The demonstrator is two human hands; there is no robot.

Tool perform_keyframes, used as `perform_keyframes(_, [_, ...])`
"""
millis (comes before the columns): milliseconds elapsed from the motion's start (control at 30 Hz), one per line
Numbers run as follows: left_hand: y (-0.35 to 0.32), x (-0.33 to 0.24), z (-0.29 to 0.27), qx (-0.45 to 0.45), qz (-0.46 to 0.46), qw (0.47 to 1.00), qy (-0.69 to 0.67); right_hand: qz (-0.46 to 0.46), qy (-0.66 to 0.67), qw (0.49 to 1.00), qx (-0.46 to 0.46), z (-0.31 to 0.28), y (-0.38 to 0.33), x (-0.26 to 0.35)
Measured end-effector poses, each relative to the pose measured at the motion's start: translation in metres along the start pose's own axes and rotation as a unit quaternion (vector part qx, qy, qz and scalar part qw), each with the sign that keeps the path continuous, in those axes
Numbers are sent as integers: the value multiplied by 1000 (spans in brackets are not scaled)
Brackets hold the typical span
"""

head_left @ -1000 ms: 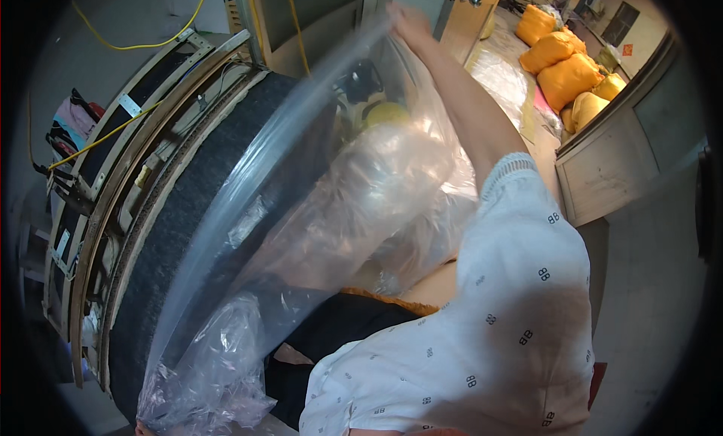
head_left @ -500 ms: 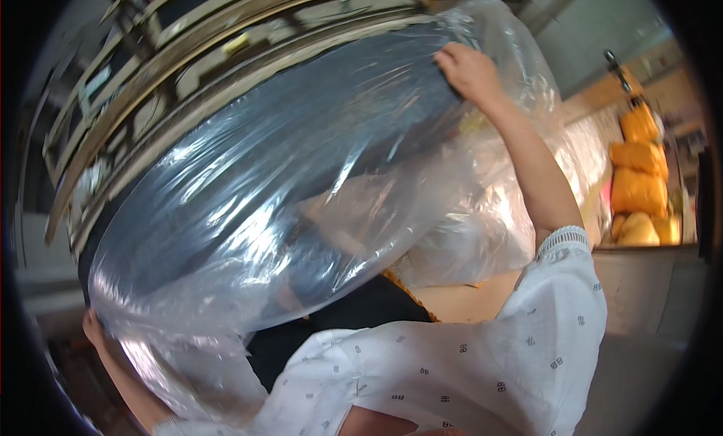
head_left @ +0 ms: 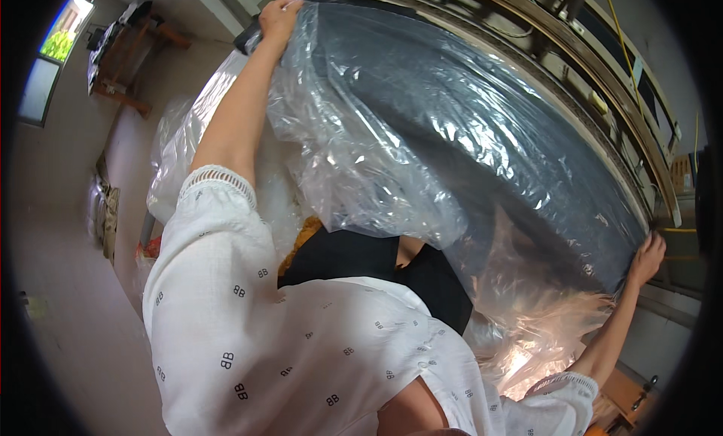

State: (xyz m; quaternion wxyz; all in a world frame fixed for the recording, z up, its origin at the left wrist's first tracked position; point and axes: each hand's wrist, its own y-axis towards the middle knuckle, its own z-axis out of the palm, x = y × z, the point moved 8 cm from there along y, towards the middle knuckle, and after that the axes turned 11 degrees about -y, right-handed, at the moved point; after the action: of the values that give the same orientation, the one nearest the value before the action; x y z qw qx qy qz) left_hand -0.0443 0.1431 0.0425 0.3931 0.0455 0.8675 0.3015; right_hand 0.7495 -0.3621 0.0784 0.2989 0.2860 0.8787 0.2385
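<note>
A large clear plastic sheet [head_left: 361, 157], wrinkled and shiny, spreads across in front of me over a long dark grey panel, perhaps fabric [head_left: 482, 127]. At the upper left, my left hand [head_left: 280, 18] is closed on the sheet's far left corner, arm stretched out. My right hand [head_left: 648, 259] has its fingers curled over the sheet's edge at the far right end. Between my arms the plastic hangs loosely towards my lap, and more of it bunches beside my left forearm. What lies under the folds is partly hidden.
Beyond the sheet runs a long machine frame [head_left: 640, 127] with parallel rails. A wooden rack [head_left: 132, 67] stands near a window [head_left: 56, 52] at the far left. Orange-yellow cloth [head_left: 297, 248] shows beside my dark-clothed lap. A wooden shelf [head_left: 629, 394] is at the lower right.
My view has swung to the left, so the machine now shows at the upper right. My left hand is now at the far left corner and my right hand lower at the right end.
</note>
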Motion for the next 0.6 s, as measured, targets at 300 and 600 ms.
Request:
perform_keyframes(300, [6,2,3,-51,19,992,-116,-278,608,734,120,-302,-85,375])
perform_keyframes(600, [5,24,2,-65,-12,991,-113,-152,847,447,243,-325,-34,607])
